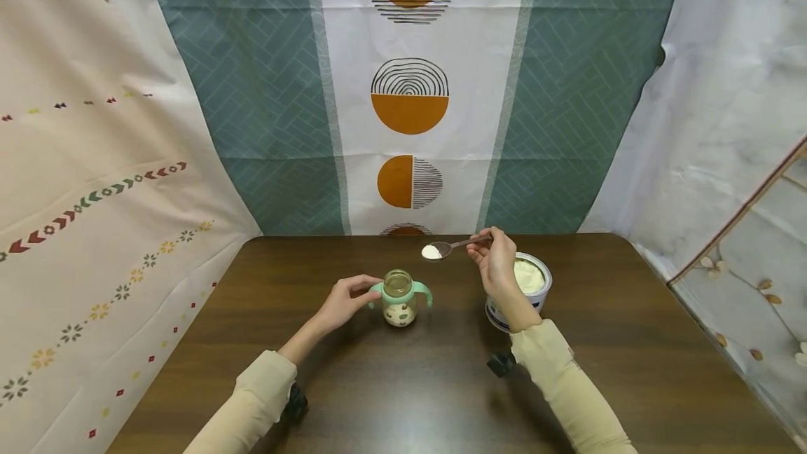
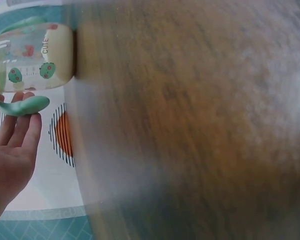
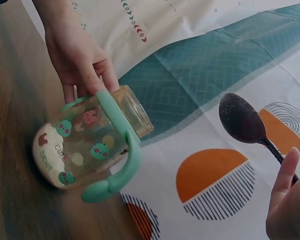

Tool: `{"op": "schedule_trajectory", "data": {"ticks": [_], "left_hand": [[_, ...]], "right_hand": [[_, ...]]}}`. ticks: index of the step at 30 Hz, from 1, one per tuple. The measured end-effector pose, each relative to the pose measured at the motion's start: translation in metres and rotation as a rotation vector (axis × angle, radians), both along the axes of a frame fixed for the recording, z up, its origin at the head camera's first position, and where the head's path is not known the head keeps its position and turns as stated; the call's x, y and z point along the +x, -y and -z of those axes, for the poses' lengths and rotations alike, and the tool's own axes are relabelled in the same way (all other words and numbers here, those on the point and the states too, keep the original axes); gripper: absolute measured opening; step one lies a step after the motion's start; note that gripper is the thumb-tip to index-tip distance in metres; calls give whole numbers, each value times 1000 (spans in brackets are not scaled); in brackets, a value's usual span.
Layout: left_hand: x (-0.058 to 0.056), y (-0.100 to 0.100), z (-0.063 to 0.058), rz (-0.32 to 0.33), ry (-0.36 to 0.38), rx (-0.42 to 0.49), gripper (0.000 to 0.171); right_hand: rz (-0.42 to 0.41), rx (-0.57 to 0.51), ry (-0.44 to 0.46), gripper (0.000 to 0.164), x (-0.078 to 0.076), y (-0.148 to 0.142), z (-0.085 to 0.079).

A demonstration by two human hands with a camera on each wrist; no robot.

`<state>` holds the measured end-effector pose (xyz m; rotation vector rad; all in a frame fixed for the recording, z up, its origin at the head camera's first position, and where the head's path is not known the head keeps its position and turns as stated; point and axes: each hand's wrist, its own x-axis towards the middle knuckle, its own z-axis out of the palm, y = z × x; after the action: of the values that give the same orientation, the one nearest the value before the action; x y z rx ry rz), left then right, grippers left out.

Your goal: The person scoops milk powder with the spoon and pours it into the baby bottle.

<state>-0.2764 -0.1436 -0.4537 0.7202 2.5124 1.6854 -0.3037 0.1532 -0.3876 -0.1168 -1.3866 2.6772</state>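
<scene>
A clear baby bottle (image 1: 399, 312) with a mint-green collar and two side handles stands uncapped on the table. Pale powder lies in its bottom. My left hand (image 1: 343, 301) grips its left handle (image 2: 27, 106), thumb near the collar. To the right and a little above the bottle's mouth, my right hand (image 1: 498, 266) holds a dark spoon (image 1: 443, 249) by its handle, nearly level. White powder (image 1: 431, 252) fills the spoon's bowl; the right wrist view shows only the bowl's underside (image 3: 240, 117). Behind my right wrist stands an open can (image 1: 541, 298) of cream-coloured powder, partly hidden.
The brown wooden table (image 1: 416, 384) runs back to a patterned curtain (image 1: 410, 118). Cloths (image 1: 94, 230) hang at the left and right sides. Small dark devices (image 1: 501, 364) sit at both wrists.
</scene>
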Motion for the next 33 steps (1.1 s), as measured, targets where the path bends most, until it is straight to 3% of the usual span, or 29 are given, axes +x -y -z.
{"op": "schedule_trajectory", "data": {"ticks": [8,17,25,33], "left_hand": [[-14,7,26,-13,-31,-17,29],[-12,7,25,-19,-24,-22,28],[-2,2,4,2,-14,-32,27],[-13,7,23,-5,-15,-29,29]], "right_hand": [[10,12,-8,25,0,16,6],[-2,20,-33,22,2,31,14],[-15,51,-50,21,3,38,17],[-3,93,-70,22,3,45,23]]}}
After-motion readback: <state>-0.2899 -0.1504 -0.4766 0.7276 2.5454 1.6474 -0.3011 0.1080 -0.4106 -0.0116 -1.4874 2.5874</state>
